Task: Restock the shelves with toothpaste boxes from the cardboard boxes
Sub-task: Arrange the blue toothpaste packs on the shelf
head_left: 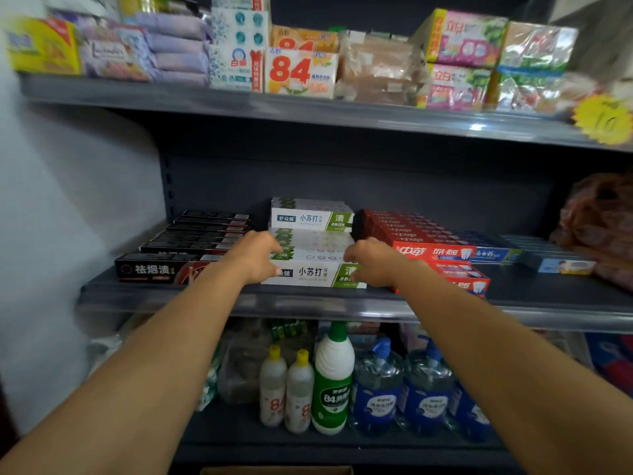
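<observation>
Covering white box (313,274) ends, hands' fingertips hidden.

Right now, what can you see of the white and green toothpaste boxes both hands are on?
The white and green toothpaste boxes are long cardboard cartons, white with green ends and Chinese print. They lie flat, stacked at the middle shelf's front edge, with more stacked higher behind. The left hand grips their left end, the right hand their right end. Black boxes flank left, red boxes right.

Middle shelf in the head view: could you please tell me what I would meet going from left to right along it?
Black toothpaste boxes → left hand → white-and-green toothpaste boxes → right hand → red toothpaste boxes → blue boxes → reddish bag.
</observation>
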A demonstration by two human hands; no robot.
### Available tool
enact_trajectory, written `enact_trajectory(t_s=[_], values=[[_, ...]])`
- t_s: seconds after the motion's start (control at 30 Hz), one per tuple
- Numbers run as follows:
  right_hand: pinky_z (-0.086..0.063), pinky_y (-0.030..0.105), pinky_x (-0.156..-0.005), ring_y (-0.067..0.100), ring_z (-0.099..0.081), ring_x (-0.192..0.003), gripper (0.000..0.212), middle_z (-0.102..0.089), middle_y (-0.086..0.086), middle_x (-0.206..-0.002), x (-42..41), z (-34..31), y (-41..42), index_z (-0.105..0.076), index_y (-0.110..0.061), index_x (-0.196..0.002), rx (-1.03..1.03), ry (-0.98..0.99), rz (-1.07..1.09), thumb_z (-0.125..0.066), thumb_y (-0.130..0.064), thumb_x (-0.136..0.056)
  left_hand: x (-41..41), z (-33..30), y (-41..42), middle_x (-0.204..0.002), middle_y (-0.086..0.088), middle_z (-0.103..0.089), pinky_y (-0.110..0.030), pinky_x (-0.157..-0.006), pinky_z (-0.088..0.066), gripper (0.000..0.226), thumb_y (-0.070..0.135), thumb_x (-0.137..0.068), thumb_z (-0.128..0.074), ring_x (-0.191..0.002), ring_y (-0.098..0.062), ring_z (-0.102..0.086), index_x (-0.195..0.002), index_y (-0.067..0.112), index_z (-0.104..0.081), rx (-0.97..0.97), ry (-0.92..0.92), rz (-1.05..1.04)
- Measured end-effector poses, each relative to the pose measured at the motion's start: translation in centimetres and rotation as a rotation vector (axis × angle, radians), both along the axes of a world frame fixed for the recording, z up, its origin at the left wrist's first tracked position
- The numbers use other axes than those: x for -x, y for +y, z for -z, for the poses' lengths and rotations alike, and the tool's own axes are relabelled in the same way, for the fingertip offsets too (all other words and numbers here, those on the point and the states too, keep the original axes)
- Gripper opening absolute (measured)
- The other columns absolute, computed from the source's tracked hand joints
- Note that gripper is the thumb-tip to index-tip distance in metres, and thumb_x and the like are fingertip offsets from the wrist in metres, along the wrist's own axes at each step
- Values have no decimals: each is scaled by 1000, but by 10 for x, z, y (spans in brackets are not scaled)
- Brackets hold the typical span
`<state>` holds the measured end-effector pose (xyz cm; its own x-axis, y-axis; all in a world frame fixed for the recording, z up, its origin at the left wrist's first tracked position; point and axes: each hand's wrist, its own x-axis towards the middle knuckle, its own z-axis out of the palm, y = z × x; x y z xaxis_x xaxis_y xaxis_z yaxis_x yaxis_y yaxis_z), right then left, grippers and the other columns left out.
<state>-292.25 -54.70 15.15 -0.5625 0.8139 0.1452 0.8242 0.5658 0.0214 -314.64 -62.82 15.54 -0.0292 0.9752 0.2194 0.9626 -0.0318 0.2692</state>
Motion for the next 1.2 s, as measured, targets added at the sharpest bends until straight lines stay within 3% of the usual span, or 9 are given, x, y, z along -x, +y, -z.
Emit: enact_trajectory(t_s=[0.13,0.3,0.53,0.67,0.7,0.83,1.0,1.1,1.2], values=[[-49,35,-93,27,-55,-112,46,-56,11,-128,-13,-2,-12,-57,-12,-130,-13,18,-47,-67,-19,-86,-20,-5,-24,-115,-9,-66,-32,-87,-48,33,21,-86,-71,-104,-25,-60,-118,12,-68,2,36,-7],[-50,37,-95,27,-56,-112,47,-56,10,-128,-27,-4,-8,-57,-13,-130,-23,29,-75,-69,-22,-85,-38,-10,-21,-123,-12,-63,-36,-96,-49,36,22,-85,-72,-112,-27,-59,-117,5,-67,-49,21,-47],[-47,30,-90,24,-56,-109,47,-58,8,-124,-15,-17,38,-56,-11,-131,-35,40,-77,-69,-22,-87,-14,-7,25,-118,-8,-65,-34,-93,-48,40,22,-85,-71,-109,-23,-59,-123,11,-65,-10,48,-40],[-34,21,-68,18,-45,-90,6,-45,-12,-82,-6,-28,77,-63,-20,-90,-71,22,-75,-68,-20,-87,15,-20,65,-124,-8,-64,-35,-97,-48,39,18,-85,-72,-112,-24,-59,-123,10,-65,-7,11,-69],[-31,22,-65,16,-43,-89,8,-40,-13,-78,-3,-31,87,-61,-23,-85,-70,23,-67,-67,-20,-87,21,-23,75,-126,-10,-62,-35,-98,-47,41,18,-85,-71,-114,-25,-58,-125,9,-63,-11,0,-79],[-33,26,-77,21,-50,-99,29,-55,2,-105,3,-48,122,-62,-13,-119,-77,-23,-50,-62,-22,-91,40,-38,121,-130,-12,-58,-36,-99,-47,44,19,-87,-70,-117,-26,-56,-128,8,-60,-10,-27,-89],[-43,30,-74,23,-57,-99,26,-57,4,-101,7,-62,168,-65,-6,-109,-87,-46,6,-63,-21,-88,58,-45,177,-122,-11,-62,-37,-94,-50,34,17,-86,-71,-109,-27,-59,-117,6,-66,-6,-57,-67],[-42,29,-78,16,-54,-99,28,-55,-2,-103,8,-58,198,-63,-13,-111,-61,-16,38,-66,-25,-86,68,-41,207,-106,-10,-65,-31,-76,-51,20,14,-84,-72,-93,-24,-61,-101,3,-69,-8,-90,-56],[-45,34,-92,22,-54,-112,43,-56,2,-120,11,-48,224,-57,-16,-123,-13,5,82,-69,-27,-84,77,-34,233,-88,-4,-61,-24,-53,-37,12,15,-82,-74,-74,-15,-54,-85,11,-63,7,-109,-64]])
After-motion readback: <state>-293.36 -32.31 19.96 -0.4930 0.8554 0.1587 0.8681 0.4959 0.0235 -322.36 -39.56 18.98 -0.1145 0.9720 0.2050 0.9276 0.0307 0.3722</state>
